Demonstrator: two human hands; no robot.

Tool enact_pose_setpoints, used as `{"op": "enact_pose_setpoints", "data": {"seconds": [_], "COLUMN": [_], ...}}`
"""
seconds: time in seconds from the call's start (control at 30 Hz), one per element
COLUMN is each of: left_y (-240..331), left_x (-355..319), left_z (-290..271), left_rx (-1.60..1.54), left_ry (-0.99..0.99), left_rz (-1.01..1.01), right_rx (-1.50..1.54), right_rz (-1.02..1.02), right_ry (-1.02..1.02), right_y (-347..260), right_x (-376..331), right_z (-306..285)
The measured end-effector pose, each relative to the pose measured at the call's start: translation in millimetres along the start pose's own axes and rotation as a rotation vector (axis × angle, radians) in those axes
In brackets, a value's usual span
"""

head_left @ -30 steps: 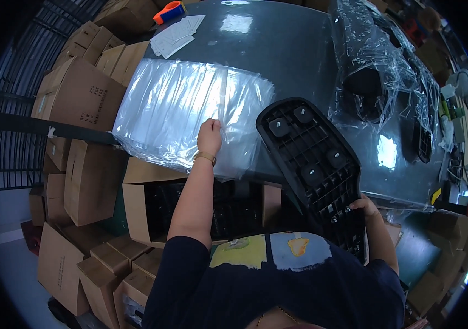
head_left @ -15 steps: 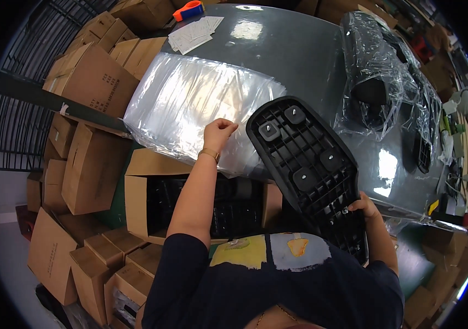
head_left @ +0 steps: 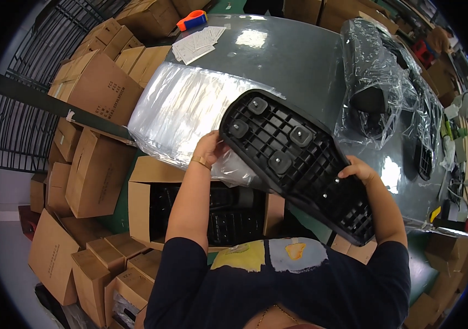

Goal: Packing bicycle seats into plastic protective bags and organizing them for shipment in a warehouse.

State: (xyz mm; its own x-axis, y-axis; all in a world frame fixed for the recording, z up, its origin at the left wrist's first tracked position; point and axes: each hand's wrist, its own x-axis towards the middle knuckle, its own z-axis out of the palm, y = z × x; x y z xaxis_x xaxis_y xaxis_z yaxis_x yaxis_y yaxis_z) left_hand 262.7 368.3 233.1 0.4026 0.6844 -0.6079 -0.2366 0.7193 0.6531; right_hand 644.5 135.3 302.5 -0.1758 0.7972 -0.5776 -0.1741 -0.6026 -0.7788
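I see the right hand (head_left: 361, 171) gripping a black ribbed panel (head_left: 313, 160) with 4 square pads (head_left: 257, 105), partly over clear bags (head_left: 182, 112); the left hand (head_left: 207, 149), near its upper end, I cannot tell.

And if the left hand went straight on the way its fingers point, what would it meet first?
The left hand would likely meet the black plastic panel first, just to its right; depth is unclear, and they may already touch.
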Motion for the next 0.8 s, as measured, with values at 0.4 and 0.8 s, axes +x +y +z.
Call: {"op": "enact_pose_setpoints", "data": {"seconds": [0.4, 0.8], "left_y": [144, 97], "left_x": [-69, -87], "left_z": [-53, 25], "left_rx": [-0.768, 0.592], "left_ry": [0.067, 0.243], "left_rz": [0.828, 1.003], "right_rx": [-0.264, -1.006], "right_rz": [0.071, -0.931], "right_ry": [0.068, 0.376], "right_y": [-24, -136], "right_x": [19, 60], "right_z": [-40, 130]}}
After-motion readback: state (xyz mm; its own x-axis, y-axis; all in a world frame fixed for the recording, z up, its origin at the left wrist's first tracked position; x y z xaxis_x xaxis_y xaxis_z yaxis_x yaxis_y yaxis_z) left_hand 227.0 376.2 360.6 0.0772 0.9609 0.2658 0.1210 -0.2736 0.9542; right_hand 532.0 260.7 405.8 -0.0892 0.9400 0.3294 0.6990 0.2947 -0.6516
